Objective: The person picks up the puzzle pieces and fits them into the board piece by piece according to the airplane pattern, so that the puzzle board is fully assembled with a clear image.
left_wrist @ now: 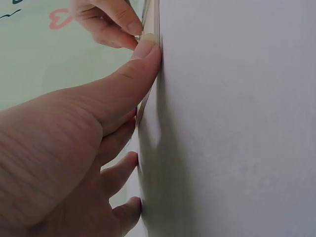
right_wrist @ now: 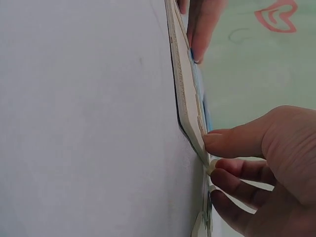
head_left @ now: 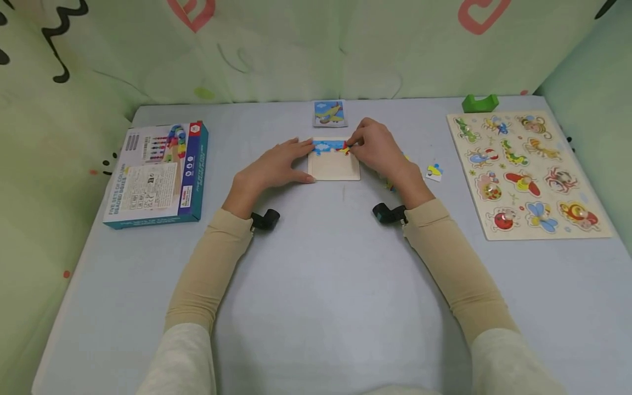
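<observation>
A small wooden puzzle board [head_left: 334, 168] lies flat on the table, with joined blue pieces [head_left: 323, 146] along its far side and bare wood nearer. My left hand [head_left: 277, 163] steadies the board's left side, thumb at the near corner and fingers extended. At the far right corner my right hand [head_left: 377, 145] pinches a puzzle piece [head_left: 344, 147] showing red and blue; its fingers cover part of it. In the right wrist view, the thumb [right_wrist: 219, 142] lies on the board's top side. Other pieces [head_left: 389, 185] are partly hidden behind the right wrist.
A loose puzzle piece [head_left: 434, 172] lies right of the right wrist. Behind the board sits a picture of an airplane [head_left: 329, 113]. A boxed toy [head_left: 153, 175] is at left. On the right are an insect peg board [head_left: 530, 175] and a green block [head_left: 480, 103].
</observation>
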A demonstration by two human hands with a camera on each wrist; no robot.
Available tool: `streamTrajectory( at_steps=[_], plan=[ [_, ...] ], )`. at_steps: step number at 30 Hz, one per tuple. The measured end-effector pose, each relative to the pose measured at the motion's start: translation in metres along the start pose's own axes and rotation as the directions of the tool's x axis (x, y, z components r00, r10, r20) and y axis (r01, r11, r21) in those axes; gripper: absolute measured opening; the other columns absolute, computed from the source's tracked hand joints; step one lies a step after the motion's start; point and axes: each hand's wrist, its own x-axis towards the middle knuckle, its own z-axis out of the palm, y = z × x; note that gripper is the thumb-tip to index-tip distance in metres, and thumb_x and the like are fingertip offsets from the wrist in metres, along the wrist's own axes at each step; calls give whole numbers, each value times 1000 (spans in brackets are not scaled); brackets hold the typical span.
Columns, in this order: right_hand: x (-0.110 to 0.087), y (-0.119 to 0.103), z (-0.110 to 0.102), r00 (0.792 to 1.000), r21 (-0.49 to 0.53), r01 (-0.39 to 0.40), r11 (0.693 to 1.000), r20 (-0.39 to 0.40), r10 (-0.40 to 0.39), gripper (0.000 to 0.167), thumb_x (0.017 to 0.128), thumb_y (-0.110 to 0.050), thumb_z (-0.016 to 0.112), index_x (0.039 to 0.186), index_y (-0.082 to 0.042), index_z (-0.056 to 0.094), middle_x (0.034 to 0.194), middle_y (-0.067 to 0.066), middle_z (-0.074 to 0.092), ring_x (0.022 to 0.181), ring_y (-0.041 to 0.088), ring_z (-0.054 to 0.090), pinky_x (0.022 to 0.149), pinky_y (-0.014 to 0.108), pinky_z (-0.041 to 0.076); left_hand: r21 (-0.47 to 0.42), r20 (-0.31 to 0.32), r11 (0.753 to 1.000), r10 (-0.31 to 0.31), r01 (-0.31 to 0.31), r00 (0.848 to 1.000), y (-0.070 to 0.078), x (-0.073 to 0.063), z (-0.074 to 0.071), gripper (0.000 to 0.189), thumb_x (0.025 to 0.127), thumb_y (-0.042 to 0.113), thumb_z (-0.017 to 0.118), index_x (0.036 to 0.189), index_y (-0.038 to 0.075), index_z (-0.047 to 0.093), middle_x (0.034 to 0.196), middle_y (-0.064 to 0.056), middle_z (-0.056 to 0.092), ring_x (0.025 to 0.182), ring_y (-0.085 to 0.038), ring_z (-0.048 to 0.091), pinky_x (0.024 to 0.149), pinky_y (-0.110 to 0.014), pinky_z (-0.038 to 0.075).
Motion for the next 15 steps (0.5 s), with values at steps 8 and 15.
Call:
streamTrajectory(
  at_steps=[8, 15],
  plan=[
    [-3, 7, -20, 993, 23, 17, 1000, 112, -20, 29, 96, -9, 56, 120, -2, 70, 119, 15, 62, 109, 30, 57, 93, 43, 47, 2, 0, 1000, -4, 4, 1000, 0, 0, -1, 84, 91, 47, 68, 158, 17, 28, 167, 6, 20, 157, -23, 9, 127, -47, 12],
    [-10, 11, -39, 990, 27, -31, 999, 139, 27, 34, 99, -12, 53, 129, -3, 64, 128, 17, 63, 118, 31, 55, 103, 48, 45, -7, 0, 1000, -20, 20, 1000, 2, -1, -1, 85, 90, 47, 70, 158, 18, 29, 167, 7, 20, 157, -22, 9, 127, -46, 12]
  ],
)
